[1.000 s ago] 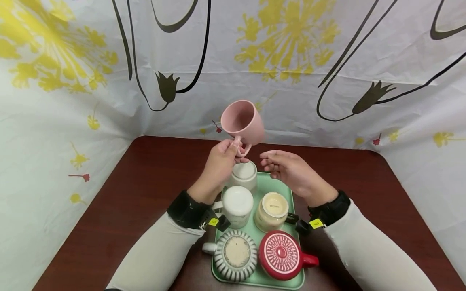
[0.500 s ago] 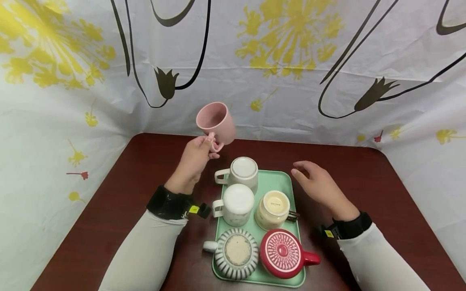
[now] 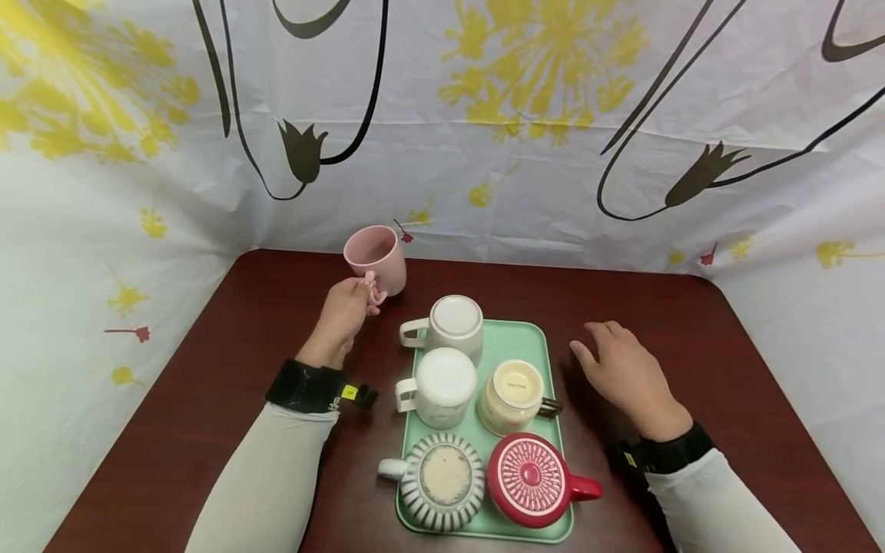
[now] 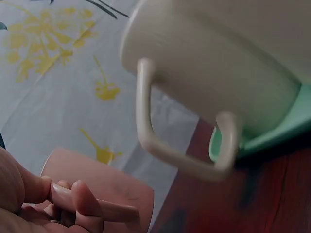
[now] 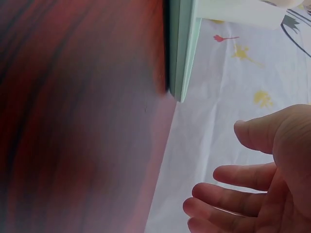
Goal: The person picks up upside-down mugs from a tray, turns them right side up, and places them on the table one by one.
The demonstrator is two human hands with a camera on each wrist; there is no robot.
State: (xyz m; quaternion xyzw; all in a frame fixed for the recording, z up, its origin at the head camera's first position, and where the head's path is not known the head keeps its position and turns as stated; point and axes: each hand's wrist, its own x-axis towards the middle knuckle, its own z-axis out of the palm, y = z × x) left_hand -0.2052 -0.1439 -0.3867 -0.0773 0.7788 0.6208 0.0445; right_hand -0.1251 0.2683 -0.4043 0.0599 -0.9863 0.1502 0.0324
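My left hand [image 3: 343,311] pinches the handle of a pink mug [image 3: 387,265], which is mouth up with a slight tilt at the back left of the table. In the left wrist view the thumb and fingers close round the handle of the pink mug [image 4: 104,182]. Whether its base touches the table I cannot tell. My right hand [image 3: 625,372] hovers or rests right of the green tray [image 3: 515,334], fingers loosely bent; the right wrist view shows that hand [image 5: 257,184] holding nothing, apart from the tray's edge [image 5: 182,63].
Upside down on the tray stand an off-white mug [image 3: 456,322], a white mug [image 3: 442,388], a cream mug [image 3: 512,399], a striped mug [image 3: 442,480] and a red mug [image 3: 528,480]. Several handles stick out past the rim. A patterned cloth [image 3: 539,200] hangs behind the brown table [image 3: 242,399].
The left hand has carried the pink mug left and down, from above the tray's far end to the table's back left. The right hand has drawn away rightward and lower.
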